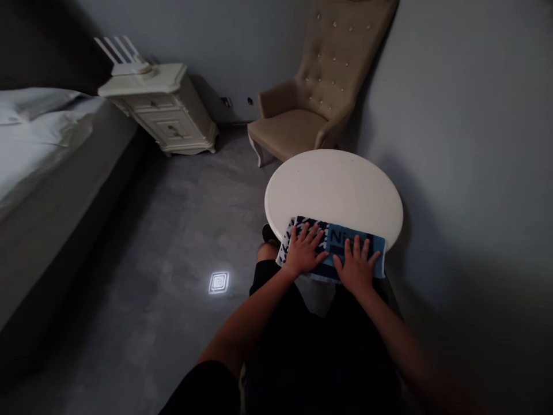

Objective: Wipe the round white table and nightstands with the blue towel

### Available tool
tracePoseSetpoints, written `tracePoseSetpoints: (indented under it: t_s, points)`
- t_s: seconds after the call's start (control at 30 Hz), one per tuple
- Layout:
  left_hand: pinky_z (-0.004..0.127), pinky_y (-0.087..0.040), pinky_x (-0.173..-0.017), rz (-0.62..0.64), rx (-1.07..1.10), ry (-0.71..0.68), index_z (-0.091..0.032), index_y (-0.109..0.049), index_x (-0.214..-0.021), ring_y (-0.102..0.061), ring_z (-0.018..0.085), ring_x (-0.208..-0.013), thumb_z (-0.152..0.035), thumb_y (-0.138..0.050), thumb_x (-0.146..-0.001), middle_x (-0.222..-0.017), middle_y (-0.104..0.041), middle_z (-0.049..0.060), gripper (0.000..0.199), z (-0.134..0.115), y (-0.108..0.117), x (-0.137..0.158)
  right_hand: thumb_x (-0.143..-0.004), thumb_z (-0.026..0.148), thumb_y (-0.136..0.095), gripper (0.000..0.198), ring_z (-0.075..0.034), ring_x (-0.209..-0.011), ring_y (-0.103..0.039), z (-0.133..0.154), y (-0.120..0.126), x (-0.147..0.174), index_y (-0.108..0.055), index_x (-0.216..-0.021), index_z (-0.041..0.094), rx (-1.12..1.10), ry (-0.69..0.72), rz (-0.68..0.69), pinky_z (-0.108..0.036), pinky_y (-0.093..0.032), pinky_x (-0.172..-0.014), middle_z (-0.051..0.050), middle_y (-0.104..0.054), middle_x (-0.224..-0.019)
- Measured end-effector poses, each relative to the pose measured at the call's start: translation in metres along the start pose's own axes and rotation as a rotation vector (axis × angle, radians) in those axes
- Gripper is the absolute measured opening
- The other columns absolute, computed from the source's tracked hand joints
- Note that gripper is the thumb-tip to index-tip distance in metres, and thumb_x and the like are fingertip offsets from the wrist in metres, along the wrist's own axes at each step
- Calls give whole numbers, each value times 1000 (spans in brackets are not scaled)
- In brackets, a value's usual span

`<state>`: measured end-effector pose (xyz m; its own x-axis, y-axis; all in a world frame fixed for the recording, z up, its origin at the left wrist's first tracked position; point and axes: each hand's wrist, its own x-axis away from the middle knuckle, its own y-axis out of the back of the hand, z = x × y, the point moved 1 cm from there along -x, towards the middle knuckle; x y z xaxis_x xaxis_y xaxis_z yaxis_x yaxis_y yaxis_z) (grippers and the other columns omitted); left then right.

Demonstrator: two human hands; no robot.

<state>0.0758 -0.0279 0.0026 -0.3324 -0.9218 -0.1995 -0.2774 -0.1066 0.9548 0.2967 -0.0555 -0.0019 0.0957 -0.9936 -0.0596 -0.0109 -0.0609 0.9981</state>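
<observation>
Blue towel (333,237), already flat on table (334,184).
Our left hand (301,253) and right hand (356,272) rest on it, fingers (356,246) wide; remainder unclear.

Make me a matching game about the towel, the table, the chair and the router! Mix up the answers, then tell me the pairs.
1. Towel
2. Table
3. Chair
4. Router

A. Tan, with a buttoned back
B. On the nightstand
C. Touched by the left hand and right hand
D. White and round-topped

Pairs: 1-C, 2-D, 3-A, 4-B
</observation>
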Motion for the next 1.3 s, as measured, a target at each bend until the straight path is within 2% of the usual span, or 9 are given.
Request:
tracePoseSetpoints:
  t_s: [0.13, 0.27, 0.43, 0.57, 0.77, 0.93, 1.1, 1.3]
  points:
    - [70, -9, -146, -14, -8, 46, -32, -51, -178, -24, 38, -178, -72, -52, -111, -188, -38, 5, 78, 35, 5, 10, -116, 59, -39, 80, -59, -174, -17, 35, 10, -15, -47, -177, 7, 26, 86, 10, -90, -17, -131, -28, -26, -189]
    - [69, -5, -146, -14, -8, 107, -32, -54, -176, -26, 38, -178, -66, -56, -111, -187, -40, 6, 74, 69, 9, 5, -115, 60, -40, 82, -61, -173, -18, 63, 16, -39, -46, -178, 8, -11, 126, 21, -93, -18, -128, -28, -25, -189]
    - [65, -3, -146, 15, -23, 157, -33, -53, -177, -23, 35, -179, -64, -55, -111, -188, -38, 4, 73, 111, 16, -18, -115, 63, -40, 83, -61, -174, -17, 89, 19, -84, -45, -179, 10, -82, 159, 19, -94, -15, -129, -27, -24, -190]
    - [63, -6, -147, 49, -54, 231, -34, -49, -179, -22, 33, -180, -63, -51, -112, -190, -34, 2, 73, 145, 25, -50, -114, 64, -39, 84, -60, -174, -16, 108, 20, -133, -44, -180, 11, -145, 184, 28, -94, -13, -129, -25, -25, -190]
    - [65, -7, -146, 104, -97, 291, -31, -43, -182, -19, 33, -180, -62, -45, -114, -192, -30, 3, 75, 187, 33, -116, -114, 64, -40, 83, -58, -175, -15, 123, 18, -218, -43, -180, 14, -218, 205, 6, -94, -11, -130, -23, -25, -191]
    - [66, -7, -145, 129, -123, 298, -30, -39, -184, -17, 33, -181, -63, -36, -115, -193, -25, 3, 76, 211, 31, -184, -114, 65, -38, 83, -55, -176, -16, 117, 14, -293, -45, -179, 15, -270, 190, -13, -94, -8, -131, -21, -27, -191]
    - [67, -7, -145, 135, -104, 310, -28, -36, -185, -16, 34, -180, -65, -31, -116, -194, -24, 4, 78, 221, 20, -263, -115, 69, -32, 85, -53, -176, -14, 91, 6, -374, -43, -180, 17, -260, 179, -9, -94, -4, -131, -19, -27, -191]
    - [69, -4, -144, 115, -46, 298, -29, -31, -186, -11, 37, -181, -69, -29, -115, -195, -23, 5, 82, 216, -2, -353, -114, 76, -30, 91, -56, -175, -11, 38, -10, -471, -36, -183, 17, -205, 178, 31, -98, -2, -126, -20, -22, -192]
